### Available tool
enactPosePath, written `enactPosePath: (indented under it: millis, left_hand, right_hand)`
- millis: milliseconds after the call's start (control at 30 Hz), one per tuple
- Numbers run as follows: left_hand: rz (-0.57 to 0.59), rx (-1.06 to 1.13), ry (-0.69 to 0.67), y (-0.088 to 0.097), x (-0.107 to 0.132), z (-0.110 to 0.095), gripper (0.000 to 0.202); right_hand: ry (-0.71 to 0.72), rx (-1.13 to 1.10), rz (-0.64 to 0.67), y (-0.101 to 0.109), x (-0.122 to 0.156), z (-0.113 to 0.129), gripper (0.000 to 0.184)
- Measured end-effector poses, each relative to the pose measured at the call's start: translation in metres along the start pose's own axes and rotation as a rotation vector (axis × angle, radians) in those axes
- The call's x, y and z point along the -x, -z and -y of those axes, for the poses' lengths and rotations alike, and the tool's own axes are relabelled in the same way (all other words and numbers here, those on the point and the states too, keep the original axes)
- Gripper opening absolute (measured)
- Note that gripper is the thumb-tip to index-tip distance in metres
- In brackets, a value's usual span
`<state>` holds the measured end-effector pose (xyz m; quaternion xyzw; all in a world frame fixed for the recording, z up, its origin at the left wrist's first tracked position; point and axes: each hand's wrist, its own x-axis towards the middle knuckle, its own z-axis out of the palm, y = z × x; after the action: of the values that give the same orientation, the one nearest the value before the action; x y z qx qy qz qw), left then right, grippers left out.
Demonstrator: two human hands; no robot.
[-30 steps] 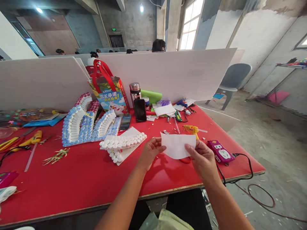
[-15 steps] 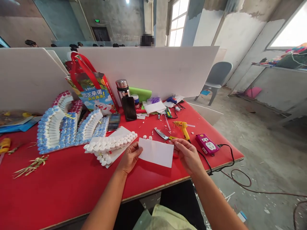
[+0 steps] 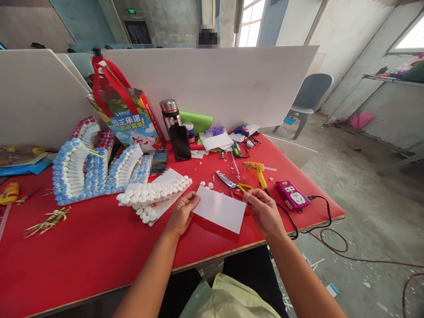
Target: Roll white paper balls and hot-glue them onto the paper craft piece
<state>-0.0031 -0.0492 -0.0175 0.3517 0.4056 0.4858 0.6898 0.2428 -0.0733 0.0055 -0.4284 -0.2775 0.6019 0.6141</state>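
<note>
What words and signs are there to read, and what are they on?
"雪王承诺": shopping bag, upper line.
"真茶真果!": same bag, line below.
Too small or blurred: bag's other print, green sign, jar label.
White paper: no writing visible.

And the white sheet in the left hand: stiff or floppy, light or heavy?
The white sheet is probably light, since it looks thin. It seems fairly stiff, nearly flat beyond the grip of the left hand. Pushed edge-on, it might bend, being thin.

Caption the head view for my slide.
Over a red table, left fingers hold a white sheet, right fingers near its edge, yellow glue gun beyond.
</note>
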Motion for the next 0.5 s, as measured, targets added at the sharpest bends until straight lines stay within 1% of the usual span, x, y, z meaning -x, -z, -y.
enactPosePath:
  millis: [67, 167, 267, 333, 433, 467, 500]
  left_hand:
    - [0.01, -0.053, -0.01, 0.0, 0.001, 0.001, 0.022]
    - [0.06, -0.115, -0.01, 0.0, 0.003, 0.001, 0.023]
    - [0.113, -0.116, 0.017, -0.002, 0.002, -0.001, 0.025]
    - [0.155, -0.107, 0.036, -0.005, -0.001, -0.006, 0.025]
    - [0.236, -0.157, 0.042, -0.007, -0.008, -0.016, 0.026]
    - [0.254, -0.194, 0.044, -0.007, -0.01, -0.019, 0.027]
    - [0.246, -0.224, 0.037, -0.006, -0.012, -0.022, 0.028]
  right_hand:
    - [0.037, 0.026, 0.001, 0.004, 0.0, 0.0, 0.022]
    - [0.115, 0.058, 0.001, 0.008, 0.0, 0.003, 0.019]
    - [0.138, 0.173, 0.037, 0.005, 0.001, 0.005, 0.016]
    - [0.133, 0.265, 0.103, -0.003, 0.002, 0.004, 0.023]
    - [0.1, 0.339, 0.243, -0.018, 0.001, -0.003, 0.039]
    - [0.077, 0.367, 0.288, -0.022, 0.001, -0.007, 0.045]
    - [0.041, 0.404, 0.334, -0.025, 0.0, -0.011, 0.047]
